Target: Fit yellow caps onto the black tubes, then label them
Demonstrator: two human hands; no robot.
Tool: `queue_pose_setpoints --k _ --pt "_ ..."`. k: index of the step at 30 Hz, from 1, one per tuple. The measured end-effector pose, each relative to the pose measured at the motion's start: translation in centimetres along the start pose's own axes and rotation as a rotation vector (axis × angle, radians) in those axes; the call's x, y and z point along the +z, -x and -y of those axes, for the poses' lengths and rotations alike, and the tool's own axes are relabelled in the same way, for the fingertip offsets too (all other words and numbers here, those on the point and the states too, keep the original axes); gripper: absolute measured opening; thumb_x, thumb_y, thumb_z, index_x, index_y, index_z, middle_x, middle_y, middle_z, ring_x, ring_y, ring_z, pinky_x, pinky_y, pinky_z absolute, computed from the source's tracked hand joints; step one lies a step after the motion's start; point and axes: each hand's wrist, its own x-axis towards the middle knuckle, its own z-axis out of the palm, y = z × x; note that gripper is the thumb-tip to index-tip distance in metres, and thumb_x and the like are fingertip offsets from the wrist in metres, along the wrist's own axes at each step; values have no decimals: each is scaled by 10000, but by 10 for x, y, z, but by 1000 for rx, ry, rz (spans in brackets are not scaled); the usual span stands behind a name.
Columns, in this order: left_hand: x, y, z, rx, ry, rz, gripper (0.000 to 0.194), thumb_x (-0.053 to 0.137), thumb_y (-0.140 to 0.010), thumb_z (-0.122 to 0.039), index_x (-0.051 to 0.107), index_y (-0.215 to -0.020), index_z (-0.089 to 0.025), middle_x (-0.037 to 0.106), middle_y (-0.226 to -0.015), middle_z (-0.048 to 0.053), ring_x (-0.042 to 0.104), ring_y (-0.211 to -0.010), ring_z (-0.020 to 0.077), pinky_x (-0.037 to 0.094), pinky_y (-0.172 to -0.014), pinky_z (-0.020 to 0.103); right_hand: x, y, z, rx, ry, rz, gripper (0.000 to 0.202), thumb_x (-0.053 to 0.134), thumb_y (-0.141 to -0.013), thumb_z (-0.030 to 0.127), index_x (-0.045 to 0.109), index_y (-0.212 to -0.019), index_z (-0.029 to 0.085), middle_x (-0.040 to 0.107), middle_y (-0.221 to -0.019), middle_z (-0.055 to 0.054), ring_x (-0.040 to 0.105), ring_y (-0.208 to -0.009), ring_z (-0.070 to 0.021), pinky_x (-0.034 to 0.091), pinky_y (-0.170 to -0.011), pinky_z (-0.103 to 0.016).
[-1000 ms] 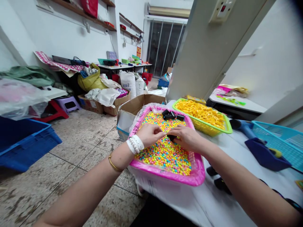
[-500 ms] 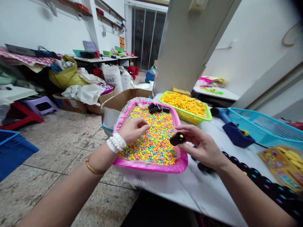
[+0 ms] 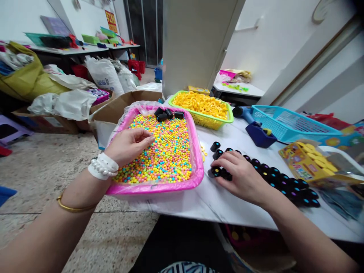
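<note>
A pink basin [image 3: 196, 167] lined with clear plastic holds small multicoloured beads [image 3: 162, 151]. Several black cylinders [image 3: 162, 116] lie on the beads at its far end. Over the left part of the beads is my left hand [image 3: 129, 146], its thumb and fingertips drawn together; whatever is between them is too small to make out. My right hand [image 3: 237, 174], on the white table right of the basin, has its thumb and fingers round a black cylinder with a yellow centre [image 3: 216, 172]. Rows of black cylinders [image 3: 284, 182] with blue or purple centres stand beyond it.
Behind the basin is a green basket [image 3: 231, 116] of yellow rings. A blue basket [image 3: 295, 127], a dark blue scoop-like bin [image 3: 260, 135] and a yellow box [image 3: 295, 163] stand at right. An open carton [image 3: 109, 110] adjoins the basin's left.
My right hand has moved from the basin's right edge down to the table, with the black cylinder in its grip. The view has turned right. My left hand remains over the beads.
</note>
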Motion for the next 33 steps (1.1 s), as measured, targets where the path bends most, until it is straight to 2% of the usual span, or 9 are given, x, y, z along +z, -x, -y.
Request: queue_pose_setpoints --k 6,12,15,19,21,24,28,31,33 --pt "-1 -1 1 4 -13 1 389 598 -793 -547 715 -903 -193 715 -812 25 603 -736 181 461 -671 276 14 2 -10 10 117 107 253 608 -823 209 692 -1058 173 651 -931 -125 566 -950 -290 461 -896 -452" --pt "-2 1 -3 33 2 5 312 576 -816 -464 709 -852 -184 698 -767 20 589 -692 160 450 -647 276 -4 -10 -13 -42 37 87 271 612 -859 257 671 -1120 211 674 -988 -115 587 -972 -282 494 -854 -436" --pt "-2 2 -2 60 1 -2 286 568 -828 -424 705 -847 -173 695 -761 29 589 -693 156 450 -641 273 -16 -49 -18 -124 -32 -29 254 587 -893 293 666 -1123 220 682 -1029 -108 609 -978 -257 510 -848 -400" --pt "-1 3 0 91 -23 -34 255 562 -837 -380 700 -800 -168 683 -729 29 577 -668 145 431 -619 258 -16 -141 -20 -112 11 -153 237 536 -926 312 698 -1060 202 697 -1030 -97 644 -946 -224 509 -853 -368" --pt "-1 4 1 88 -30 -40 243 563 -837 -363 701 -792 -168 679 -708 25 572 -651 141 425 -610 253 -4 -189 -20 -37 131 -88 250 524 -928 285 699 -1077 186 701 -1062 -108 644 -996 -231 500 -881 -363" --pt "0 5 2 80 -38 -53 237 569 -834 -360 705 -793 -170 685 -704 24 580 -646 143 424 -603 251 19 -241 -20 -11 199 15 215 641 -824 222 727 -1013 167 732 -938 -130 681 -896 -260 528 -767 -355" --pt "2 4 4 62 -62 -66 261 580 -834 -388 717 -801 -168 699 -722 37 591 -652 153 422 -593 257 41 -260 -22 31 226 79 211 683 -793 270 733 -966 158 732 -776 -136 696 -738 -268 533 -639 -356" --pt "3 3 5 71 -43 -65 275 586 -837 -404 721 -824 -165 711 -750 48 610 -683 162 435 -614 266 37 -253 -25 19 218 93 267 578 -888 352 722 -1030 176 743 -819 -137 706 -771 -264 545 -664 -370" --pt "2 3 4 79 -27 -63 276 584 -841 -402 718 -823 -162 716 -762 54 616 -692 165 440 -624 271 29 -244 -27 -30 203 116 263 526 -908 254 711 -1086 199 754 -887 -117 710 -824 -247 554 -722 -372"
